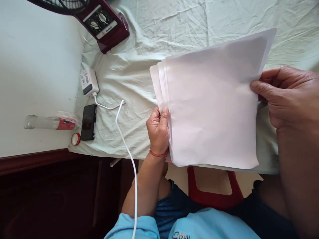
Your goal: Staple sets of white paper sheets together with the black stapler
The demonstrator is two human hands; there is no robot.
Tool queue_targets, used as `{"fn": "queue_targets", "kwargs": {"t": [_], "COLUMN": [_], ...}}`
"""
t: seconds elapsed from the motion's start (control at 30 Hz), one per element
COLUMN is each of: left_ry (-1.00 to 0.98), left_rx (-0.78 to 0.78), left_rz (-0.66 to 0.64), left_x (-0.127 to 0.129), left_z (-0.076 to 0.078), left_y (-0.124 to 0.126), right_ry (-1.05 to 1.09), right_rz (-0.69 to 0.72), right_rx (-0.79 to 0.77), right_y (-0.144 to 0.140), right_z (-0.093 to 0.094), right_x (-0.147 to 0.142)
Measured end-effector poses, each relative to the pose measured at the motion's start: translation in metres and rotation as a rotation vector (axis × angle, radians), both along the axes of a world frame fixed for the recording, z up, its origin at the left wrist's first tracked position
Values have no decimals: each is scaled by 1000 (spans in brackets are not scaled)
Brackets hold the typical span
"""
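A sheaf of white paper sheets [211, 106] is held up over a table covered with a pale green cloth [129, 76]. My left hand [158, 130] pinches the sheaf's left edge, thumb on top. My right hand [286, 96] grips the right edge, fingers curled over the top sheet. The sheets are fanned slightly at the upper left corner. A red string bracelet circles my left wrist.
A white charger [89, 81] with its white cable [124, 139], a black phone [88, 121], a roll of red tape [75, 139] and a lying plastic bottle [50, 122] sit at left. A maroon fan base [104, 23] stands at the back. A red stool [214, 192] is below the table edge.
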State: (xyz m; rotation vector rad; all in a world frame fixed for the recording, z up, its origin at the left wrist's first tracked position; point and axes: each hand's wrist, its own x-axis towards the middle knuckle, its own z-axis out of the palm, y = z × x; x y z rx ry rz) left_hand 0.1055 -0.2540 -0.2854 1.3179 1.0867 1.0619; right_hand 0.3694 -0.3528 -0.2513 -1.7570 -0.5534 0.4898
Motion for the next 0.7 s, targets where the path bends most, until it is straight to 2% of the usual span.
{"fn": "queue_targets", "kwargs": {"t": [0.2,0.47,0.7], "left_ry": [-2,55,12], "left_rx": [-4,46,50], "left_rz": [-3,-12,-1], "left_x": [-2,-2,-2], "left_z": [-1,-2,-4], "left_y": [0,-2,-2], "right_ry": [-28,6,15], "right_rz": [-42,17,12], "right_rx": [-9,18,6], "right_y": [0,1,0], "right_z": [5,7,4], "right_x": [-1,-5,-3]}}
